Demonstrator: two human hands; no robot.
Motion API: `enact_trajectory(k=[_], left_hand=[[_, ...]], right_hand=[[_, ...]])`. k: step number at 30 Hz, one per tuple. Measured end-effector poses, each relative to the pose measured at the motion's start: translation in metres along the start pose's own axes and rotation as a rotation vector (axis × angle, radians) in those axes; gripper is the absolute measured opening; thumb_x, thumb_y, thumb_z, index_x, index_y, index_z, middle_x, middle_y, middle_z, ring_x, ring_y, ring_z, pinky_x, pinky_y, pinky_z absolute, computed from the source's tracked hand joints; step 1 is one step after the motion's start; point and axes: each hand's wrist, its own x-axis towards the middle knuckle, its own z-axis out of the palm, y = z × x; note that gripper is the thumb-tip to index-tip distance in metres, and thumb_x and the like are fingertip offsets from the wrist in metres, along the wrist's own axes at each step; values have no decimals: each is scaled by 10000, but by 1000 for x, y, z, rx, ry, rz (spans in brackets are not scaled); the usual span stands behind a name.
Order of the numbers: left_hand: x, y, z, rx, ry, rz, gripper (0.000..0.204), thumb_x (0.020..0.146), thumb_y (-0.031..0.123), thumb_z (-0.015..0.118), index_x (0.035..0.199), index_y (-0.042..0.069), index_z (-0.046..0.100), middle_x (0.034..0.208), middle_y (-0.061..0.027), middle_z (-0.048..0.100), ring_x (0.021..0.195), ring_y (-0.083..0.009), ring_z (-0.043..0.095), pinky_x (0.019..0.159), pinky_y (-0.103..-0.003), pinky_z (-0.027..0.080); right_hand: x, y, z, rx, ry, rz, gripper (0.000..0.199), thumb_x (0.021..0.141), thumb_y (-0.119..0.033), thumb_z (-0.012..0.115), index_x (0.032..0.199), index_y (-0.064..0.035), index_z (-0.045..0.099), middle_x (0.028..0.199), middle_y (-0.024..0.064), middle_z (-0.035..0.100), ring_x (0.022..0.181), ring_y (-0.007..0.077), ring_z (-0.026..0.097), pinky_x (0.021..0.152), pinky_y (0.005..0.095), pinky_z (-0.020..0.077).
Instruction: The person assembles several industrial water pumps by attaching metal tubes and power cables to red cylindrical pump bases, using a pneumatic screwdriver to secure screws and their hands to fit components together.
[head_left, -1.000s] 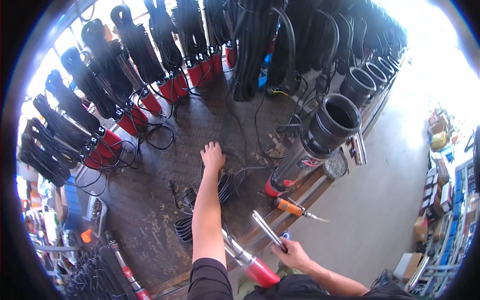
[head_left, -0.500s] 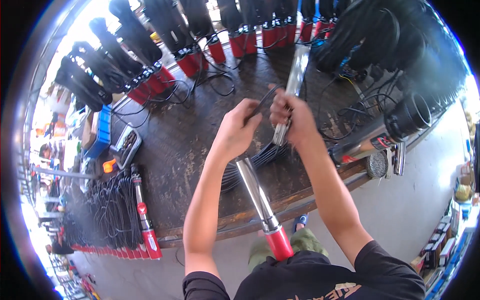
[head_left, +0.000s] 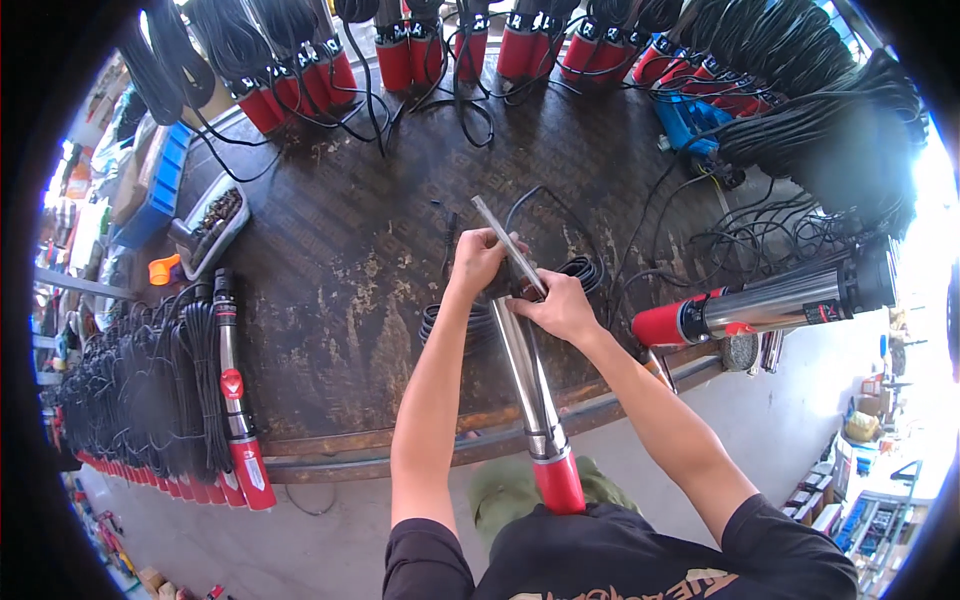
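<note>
Workbench [head_left: 340, 300]: pump [head_left: 525, 385] lengthwise, red-end-near.

Silver pump [head_left: 527, 385], red end.

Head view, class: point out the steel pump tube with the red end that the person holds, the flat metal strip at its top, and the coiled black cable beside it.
Steel pump tube [head_left: 525, 375], head view: on its shiny barrel.
Flat metal strip [head_left: 497, 232], head view: on its bare upper length.
Coiled black cable [head_left: 458, 322], head view: on the loops left of the tube.
</note>
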Motion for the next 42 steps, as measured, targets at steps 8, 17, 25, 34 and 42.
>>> enact_trajectory(k=[8,17,25,34,42], left_hand=[[-8,4,12,-471,85,-50,292,971,203,669,879,-64,744,775,-82,728,647,-121,665,616,-261,541],[9,-27,-3,-252,134,8,228,924,135,657,883,-74,738,776,-78,731,633,-110,641,590,-252,507],[-3,-6,2,-365,165,-37,236,959,133,652,841,-61,717,829,-122,741,703,-140,664,651,-277,525],[0,-5,4,-394,163,-39,251,974,115,628,788,-47,675,835,-144,752,650,-122,655,621,-265,551],[4,-6,5,-403,148,-77,228,957,115,649,800,-49,665,860,-170,752,711,-157,693,633,-286,568]], right_hand=[[4,-8,9,-111,92,-34,351,710,-257,846,773,5,621,713,183,670,702,369,678,658,421,517],[5,-7,29,-41,225,-32,361,696,-238,880,839,8,658,698,140,663,619,257,647,628,355,515],[-29,0,20,64,105,3,434,834,-361,772,1117,-48,672,865,194,625,846,383,628,784,431,500],[-128,28,38,325,241,282,401,943,-231,680,1307,-66,656,922,116,615,817,189,618,760,324,504],[-140,6,41,-199,179,92,481,860,-239,721,1298,-59,634,963,126,569,836,310,637,728,415,541]])
